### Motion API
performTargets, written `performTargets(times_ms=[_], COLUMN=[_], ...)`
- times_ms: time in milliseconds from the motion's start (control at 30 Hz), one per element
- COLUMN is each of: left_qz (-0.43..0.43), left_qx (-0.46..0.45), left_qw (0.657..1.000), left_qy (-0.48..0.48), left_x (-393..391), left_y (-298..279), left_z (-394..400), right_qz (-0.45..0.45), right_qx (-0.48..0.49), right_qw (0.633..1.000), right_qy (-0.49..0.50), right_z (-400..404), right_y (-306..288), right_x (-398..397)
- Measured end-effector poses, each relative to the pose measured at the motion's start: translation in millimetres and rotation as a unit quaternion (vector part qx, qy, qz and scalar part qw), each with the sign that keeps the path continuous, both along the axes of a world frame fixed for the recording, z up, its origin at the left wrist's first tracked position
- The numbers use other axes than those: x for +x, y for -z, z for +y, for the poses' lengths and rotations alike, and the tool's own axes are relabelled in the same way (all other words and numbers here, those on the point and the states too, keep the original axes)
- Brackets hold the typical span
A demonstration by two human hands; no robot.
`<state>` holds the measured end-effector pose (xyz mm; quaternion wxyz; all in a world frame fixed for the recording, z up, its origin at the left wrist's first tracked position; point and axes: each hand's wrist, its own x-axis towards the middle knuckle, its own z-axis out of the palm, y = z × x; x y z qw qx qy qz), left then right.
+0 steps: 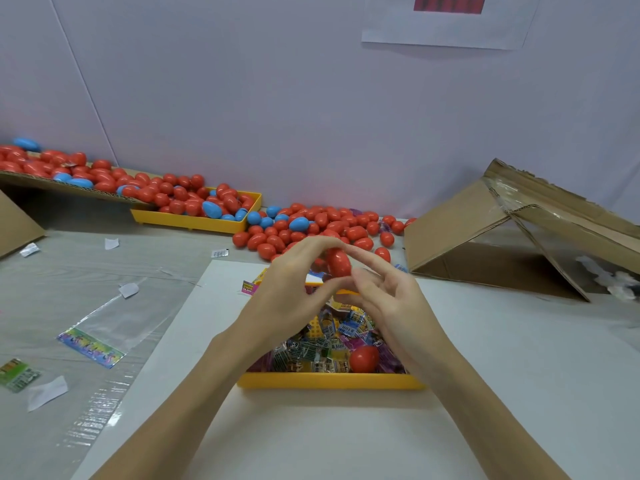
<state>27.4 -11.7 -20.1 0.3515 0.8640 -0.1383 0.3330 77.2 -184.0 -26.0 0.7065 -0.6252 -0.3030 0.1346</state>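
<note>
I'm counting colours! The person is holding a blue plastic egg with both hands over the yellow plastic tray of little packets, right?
Not quite: it is a red plastic egg, not a blue one. The head view shows the left hand and right hand holding it over the yellow plastic tray of little printed packets.

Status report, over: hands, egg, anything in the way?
Both grips, left hand and right hand, pinch red egg. Egg held above yellow tray of packets. Second red egg lies in tray.
</note>
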Motion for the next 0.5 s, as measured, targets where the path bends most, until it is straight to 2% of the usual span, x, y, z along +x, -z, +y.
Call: performTargets(times_ms=[67,133,167,267,333,500], left_qz=[0.009,0.026,0.036,0.052,0.055,0.079], left_qx=[-0.043,-0.075,-0.088,-0.096,-0.091,-0.105], left_qw=[0.999,0.997,0.995,0.994,0.994,0.991], left_qy=[-0.010,-0.023,-0.027,-0.024,-0.015,-0.007], left_x=[1,1,1,0,-1,0], left_y=[-1,-1,-1,-2,-2,-3], left_z=[3,6,8,9,8,10], right_qz=[-0.112,-0.252,-0.290,-0.327,-0.347,-0.379], right_qx=[-0.076,-0.179,-0.225,-0.352,-0.401,-0.390], right_qw=[0.986,0.937,0.916,0.866,0.838,0.825], right_qy=[0.094,0.160,0.165,0.136,0.131,0.153], right_z=[-2,-5,-5,-5,-3,-1], right_y=[3,8,10,15,17,16], right_x=[3,6,7,10,12,13])
